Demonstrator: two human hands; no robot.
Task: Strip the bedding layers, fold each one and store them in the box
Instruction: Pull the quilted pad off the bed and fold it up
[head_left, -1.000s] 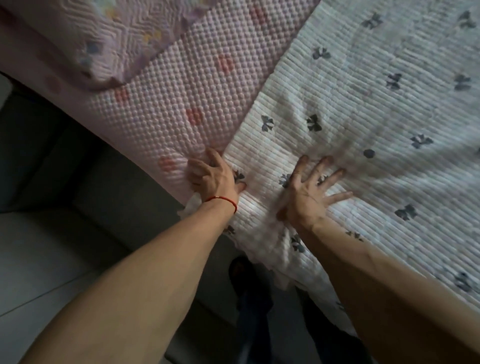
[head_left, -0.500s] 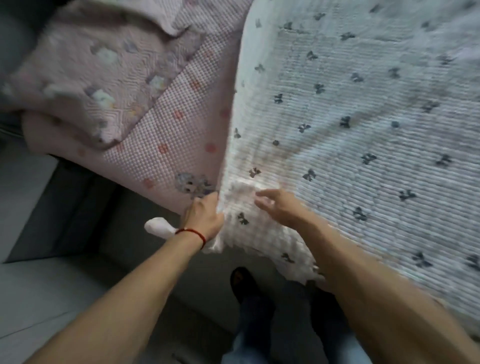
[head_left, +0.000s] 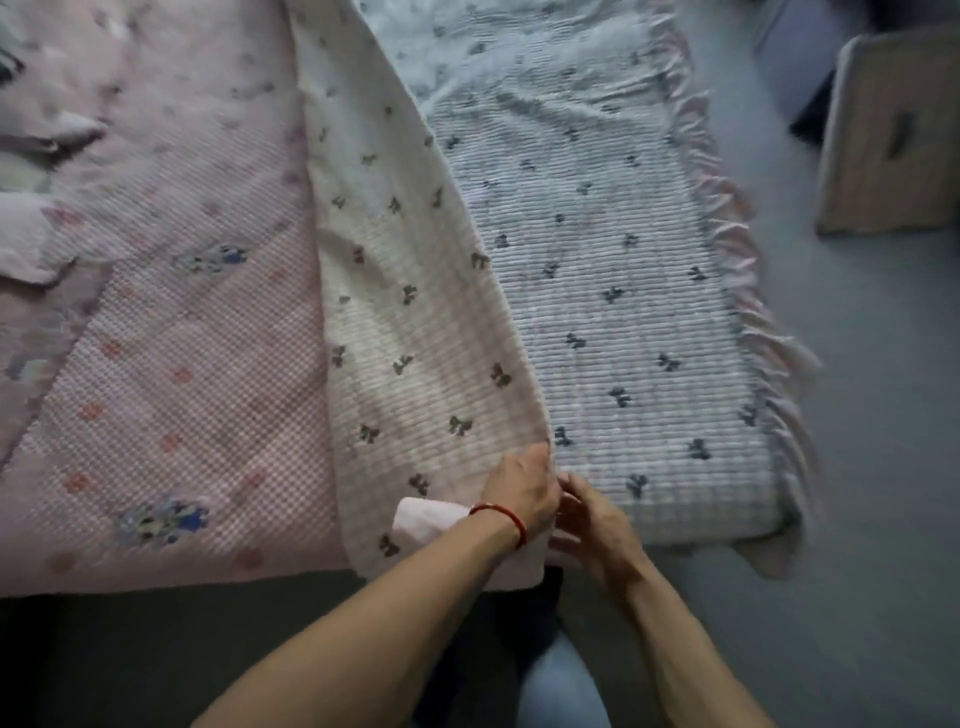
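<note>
A: What am I looking at, biggest thing first?

B: I'm looking down on the bed. The pink bubbly sheet (head_left: 171, 395) is covering the left half, still spread flat on the mattress. Over the right half the white blanket with bows (head_left: 613, 291) is lying, its fringe (head_left: 748, 312) hanging off the far right side, and its left part is turned over onto itself as a long flap.

A: And the box?

B: I'm seeing a pale box (head_left: 883, 135) standing on the floor at upper right, well apart from the bed. I can't tell whether anything is in it.

A: So how far along are we?

B: Early, I'd judge. The blanket is only getting its first fold, the pink sheet is untouched, and some pillow or quilt is still bunched at the far left.

A: Hands?

B: My left hand (head_left: 522, 493), red string (head_left: 501, 514) on the wrist, is pinching the flap's edge near the foot of the bed, fingers closed on the cloth. My right hand (head_left: 595, 519) is just beside it, fingers loosely curled and apart; whether it's gripping anything, I can't tell.

A: Any labels or writing?

B: None I can read. Only bow and flower prints.
</note>
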